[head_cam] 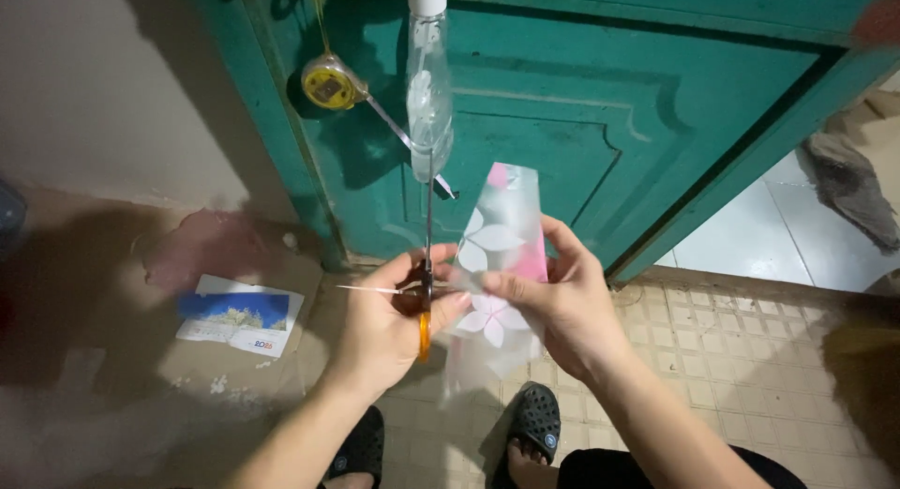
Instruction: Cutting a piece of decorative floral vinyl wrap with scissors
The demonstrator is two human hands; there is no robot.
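Forearms: both are seen reaching up from the bottom edge, bare, meeting at the middle of the view.
Left hand (pixel 389 315): closed around orange-handled scissors (pixel 426 292), whose blades point straight up; a thin pale stick (pixel 370 288) is also pinched between its fingers and juts out to the left.
Right hand (pixel 553 297): closed on a translucent plastic sheet (pixel 502 255), thumb on the front face and fingers curled behind the right edge.
Plastic sheet: frosted, printed with white flowers and pink patches; it is held upright between the two hands, just right of the scissor blades and touching the left fingertips. Its lower end hangs below the hands.
Clear plastic bottle (pixel 429 95): seen hanging neck-up with a white cap in front of the door, directly above the scissors; whether the blade tips touch it cannot be told.
Yellow tape measure (pixel 328 84): hung on the door to the left of the bottle, its metal tape drawn out slanting down toward the bottle's base.
Green door (pixel 609 105): panelled, standing behind everything.
Sandals (pixel 534 423): dark, worn on both feet, set on the tiled floor (pixel 731 330).
Printed leaflet (pixel 242 315): lies on the floor well to the left of the hands.
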